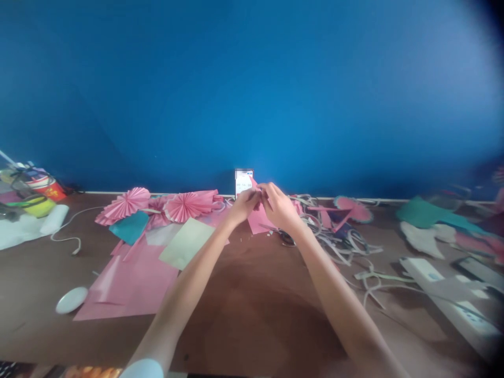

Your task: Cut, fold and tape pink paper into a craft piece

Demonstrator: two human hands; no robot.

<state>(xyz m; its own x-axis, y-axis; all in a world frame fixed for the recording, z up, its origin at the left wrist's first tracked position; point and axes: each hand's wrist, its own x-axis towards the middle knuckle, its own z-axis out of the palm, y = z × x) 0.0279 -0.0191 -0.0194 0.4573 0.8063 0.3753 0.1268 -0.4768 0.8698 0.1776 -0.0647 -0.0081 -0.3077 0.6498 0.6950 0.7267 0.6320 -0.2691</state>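
My left hand (244, 206) and my right hand (279, 207) come together near the back of the table. Both have their fingers pinched on a piece of pink paper (260, 221), which hangs down between and below them, with one corner showing above. The spot where the fingertips meet is partly hidden. Right behind my hands a phone (243, 179) with a lit screen stands upright against the blue wall. Small white scraps lie on the table just below the paper.
Folded pink paper fans (189, 206) lie left, beside pink sheets (136, 281), a pale green sheet (187, 242) and a teal piece (129, 227). A white oval object (72, 300) sits nearer. Tangled paper strips (346, 247) and a power strip (444, 289) are on the right.
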